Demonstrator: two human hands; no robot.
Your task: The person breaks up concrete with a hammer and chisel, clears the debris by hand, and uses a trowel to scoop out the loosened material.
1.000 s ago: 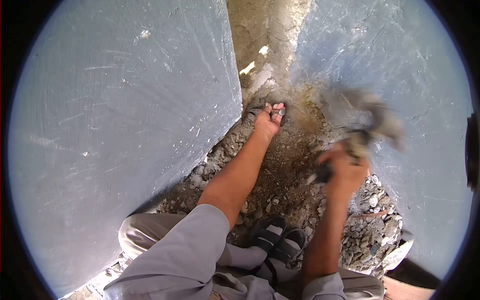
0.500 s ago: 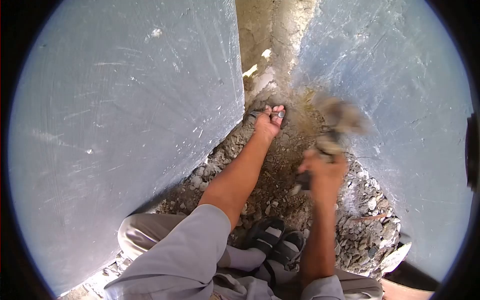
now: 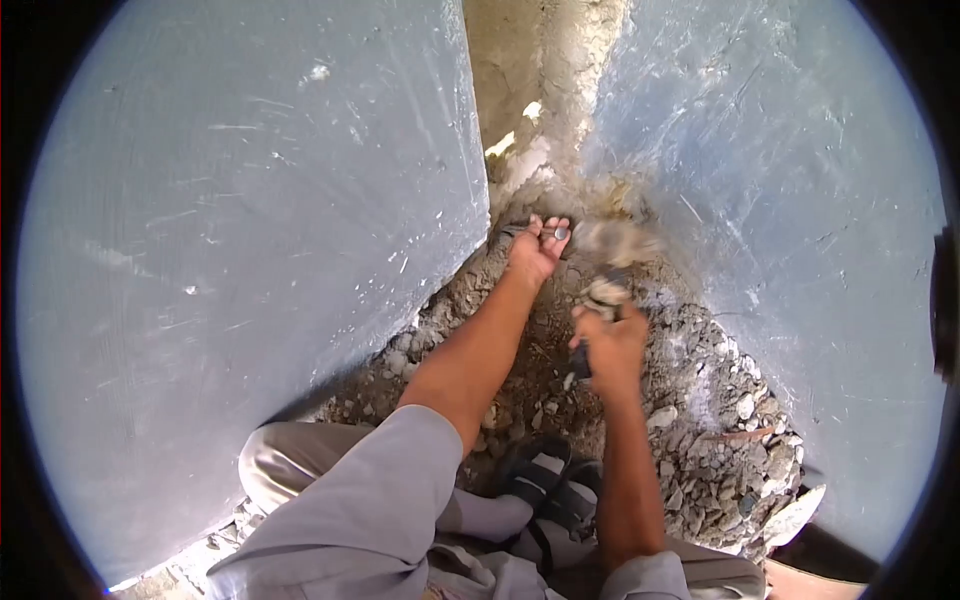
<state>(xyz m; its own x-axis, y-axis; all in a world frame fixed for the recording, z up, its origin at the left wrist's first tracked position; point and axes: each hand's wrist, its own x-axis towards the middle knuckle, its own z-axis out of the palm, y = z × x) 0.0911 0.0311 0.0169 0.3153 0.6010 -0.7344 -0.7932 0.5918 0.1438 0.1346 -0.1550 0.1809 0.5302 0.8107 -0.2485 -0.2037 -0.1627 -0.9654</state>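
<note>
Left hand [image 3: 535,252] fisted round grey steel chisel [image 3: 560,233]; right hand [image 3: 610,340] gripping blurred mud-caked hammer [image 3: 612,243]. Strike squarely, thumb clear of its head.

The left sleeve [image 3: 375,480] is grey, short, wide and creased, with a plain hem. The right sleeve [image 3: 650,582], to the right of it, is the same grey and shows only its cuff. Beyond the sleeves the forearms, the left hand [image 3: 535,252] and the right hand [image 3: 610,345] are bare. Left of the left sleeve are greyish-beige trousers [image 3: 285,465]. Right of it are black strapped sandals [image 3: 548,490].
</note>
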